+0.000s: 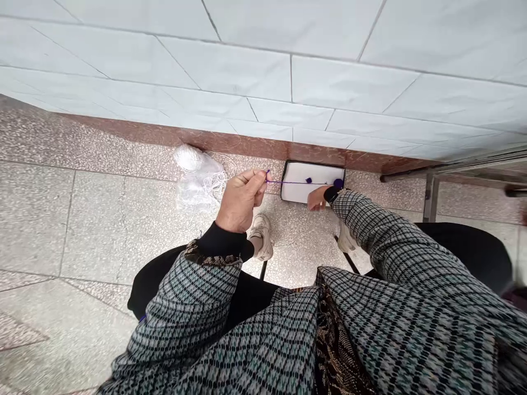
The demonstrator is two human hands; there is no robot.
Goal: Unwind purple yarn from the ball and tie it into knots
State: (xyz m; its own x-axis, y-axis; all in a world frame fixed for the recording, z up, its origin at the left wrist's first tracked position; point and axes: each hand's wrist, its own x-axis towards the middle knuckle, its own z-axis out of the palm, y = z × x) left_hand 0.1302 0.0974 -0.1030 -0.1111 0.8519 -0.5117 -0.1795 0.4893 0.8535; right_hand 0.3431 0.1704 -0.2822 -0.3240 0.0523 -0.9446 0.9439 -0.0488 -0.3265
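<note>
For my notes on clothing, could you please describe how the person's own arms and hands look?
The left hand and right hand are ungloved. Checked grey, black and greenish sleeves end over black inner cuffs; the left sleeve shows brownish-gold trim.

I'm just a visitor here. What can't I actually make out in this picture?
All in the head view:
1. Right grip: blurred, with the palm turned away, so whether it holds anything is unclear.
2. Left grip: its own fingers hide exactly how the purple yarn is pinched.
3. Small dark piece in the shallow tray: too small to identify.
4. Right shoe: partly hidden by the right sleeve.
</note>
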